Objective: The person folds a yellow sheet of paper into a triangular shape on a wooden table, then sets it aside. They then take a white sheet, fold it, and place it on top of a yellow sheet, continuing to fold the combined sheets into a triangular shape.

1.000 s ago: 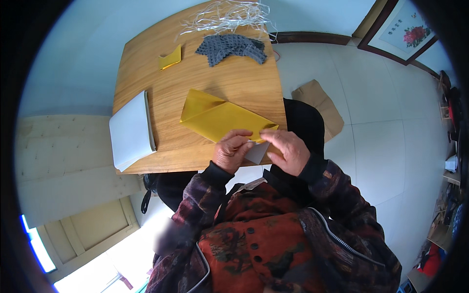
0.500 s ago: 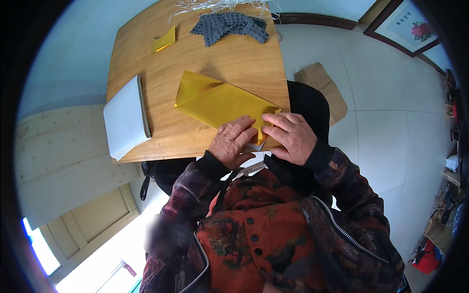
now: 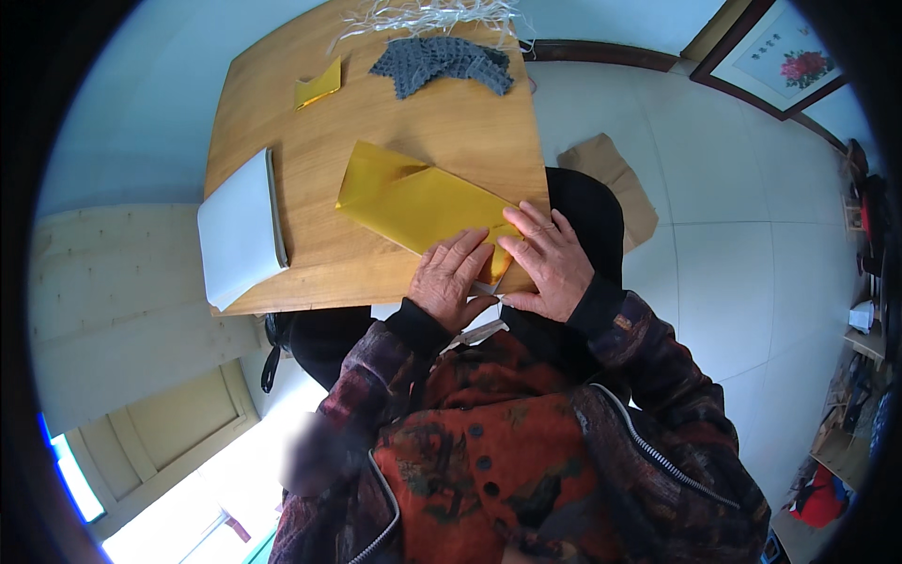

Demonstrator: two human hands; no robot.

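A folded sheet of shiny gold paper lies slantwise on the wooden table, its right end near the table's front right corner. My left hand rests on that end, fingers stretched over the paper and thumb toward the table edge. Beside it my right hand presses its fingers on the same end, fairly flat and slightly spread. Between the hands a small orange-gold fold and a pale corner of the sheet show. Part of the right end is hidden under my fingers.
A stack of white paper lies at the table's left edge. Farther back are a small folded gold piece, a grey knitted cloth and white shredded strips. Brown paper lies on the floor at right.
My right hand has flattened and spread its fingers over the paper's right end. The gold paper's far left fold lies flatter. My left hand has barely moved.
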